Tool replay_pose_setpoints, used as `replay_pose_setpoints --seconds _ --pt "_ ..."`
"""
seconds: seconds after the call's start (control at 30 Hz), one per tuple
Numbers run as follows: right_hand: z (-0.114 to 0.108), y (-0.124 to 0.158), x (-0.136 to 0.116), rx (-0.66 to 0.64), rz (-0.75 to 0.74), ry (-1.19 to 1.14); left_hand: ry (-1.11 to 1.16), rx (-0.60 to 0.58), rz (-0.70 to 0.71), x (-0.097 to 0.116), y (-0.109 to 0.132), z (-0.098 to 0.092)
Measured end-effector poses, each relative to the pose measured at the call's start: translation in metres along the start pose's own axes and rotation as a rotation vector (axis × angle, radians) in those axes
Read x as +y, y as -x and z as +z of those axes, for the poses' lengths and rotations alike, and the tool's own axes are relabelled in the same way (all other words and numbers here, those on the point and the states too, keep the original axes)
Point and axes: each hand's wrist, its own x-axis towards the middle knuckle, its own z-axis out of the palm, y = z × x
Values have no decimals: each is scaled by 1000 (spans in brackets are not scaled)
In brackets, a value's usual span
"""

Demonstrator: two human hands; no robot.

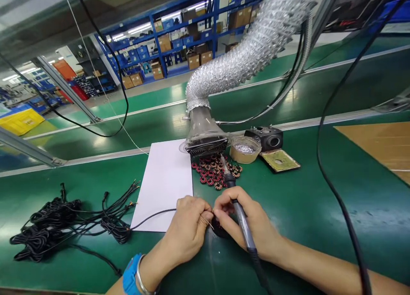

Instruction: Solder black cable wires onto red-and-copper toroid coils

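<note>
1. The left hand [189, 221] is closed in a pinch, fingertips together at its right side; a black cable [150, 217] runs into it from the left, and a thin pale wire [209, 223] shows just below those fingertips.
2. The right hand [248, 220] grips a soldering iron [241, 222] like a pen, its metal tip pointing to the far side. Its thumb and forefinger come close to the left fingertips; whether they also pinch something cannot be told.
3. A dark object [219, 229], largely hidden, lies beneath the right fingers.
4. The iron's tip reaches over a pile of small red-and-black wound rings [211, 175] on the green surface [307, 209], beyond the hands.
5. A white sheet [166, 167] lies left of the rings, and the cable crosses its near part.
6. Farther left are coiled black cables [48, 218], some with bare copper-coloured ends toward the sheet.
7. Right of the rings stand a round tub [244, 158] with silvery material inside, a black device [261, 137] with a round front, and a yellowish square pad [280, 160] in front of it.
8. Above the far part of the pile hangs a hood [201, 122] on a crinkled foil duct [237, 68].
9. A blue band [130, 276] and a metal bracelet [140, 276] circle the left wrist.
</note>
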Motion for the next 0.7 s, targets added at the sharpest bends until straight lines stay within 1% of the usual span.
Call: replay_pose_setpoints --seconds 0.1,0.23,0.33,0.4,0.5,0.6,0.7 --pt "1 3 1 -5 -47 67 54 -65 -41 -3 1 -5" --pt "-1 7 4 42 -240 191 35 -68 -87 -4 1 -7" --pt "-5 8 2 50 -334 210 15 -89 -109 -5 0 -6" --pt "-6 7 -2 13 -383 210 10 -108 -116 -4 0 -5" --pt "-2 7 -7 -80 -462 211 6 -127 -137 -3 0 -4" --pt "2 9 -8 -135 -484 221 -10 -138 -142 -1 0 -3" --pt "-2 7 -3 -157 -418 239 -14 -156 -134 -1 -1 -5"
